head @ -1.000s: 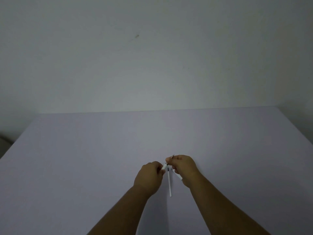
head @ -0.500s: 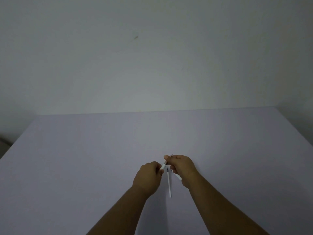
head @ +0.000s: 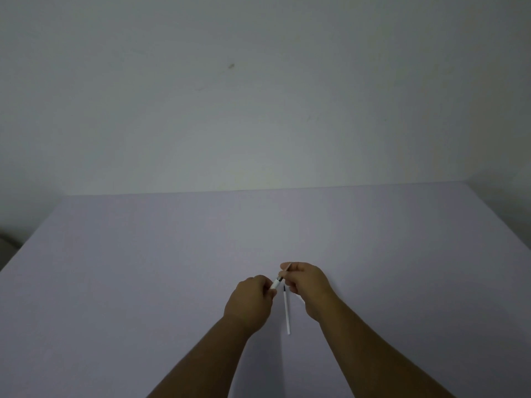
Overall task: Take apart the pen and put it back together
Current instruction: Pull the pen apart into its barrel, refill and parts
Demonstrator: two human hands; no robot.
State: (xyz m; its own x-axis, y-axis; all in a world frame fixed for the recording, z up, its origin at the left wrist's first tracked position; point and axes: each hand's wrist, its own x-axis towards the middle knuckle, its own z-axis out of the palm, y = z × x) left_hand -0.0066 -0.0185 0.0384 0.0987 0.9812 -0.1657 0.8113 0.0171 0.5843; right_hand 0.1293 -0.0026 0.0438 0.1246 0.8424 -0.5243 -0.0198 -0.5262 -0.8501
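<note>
My left hand (head: 253,300) is closed around a white pen barrel (head: 275,283), whose end pokes out toward the right. My right hand (head: 307,285) pinches a small dark and silvery tip piece (head: 285,272) at that end of the barrel. Between my two wrists a thin white refill (head: 286,311) with a dark tip lies flat on the table, pointing away from me. Another small white piece (head: 301,298) peeks out under my right hand; most of it is hidden.
The work surface is a pale lilac table (head: 143,268) set against a plain grey-white wall (head: 258,96). Its far edge runs across the middle of the view, and its left and right edges slant outward toward me.
My hands have drawn slightly apart, so a short dark section shows between the barrel end and the tip piece. The refill on the table has stayed put.
</note>
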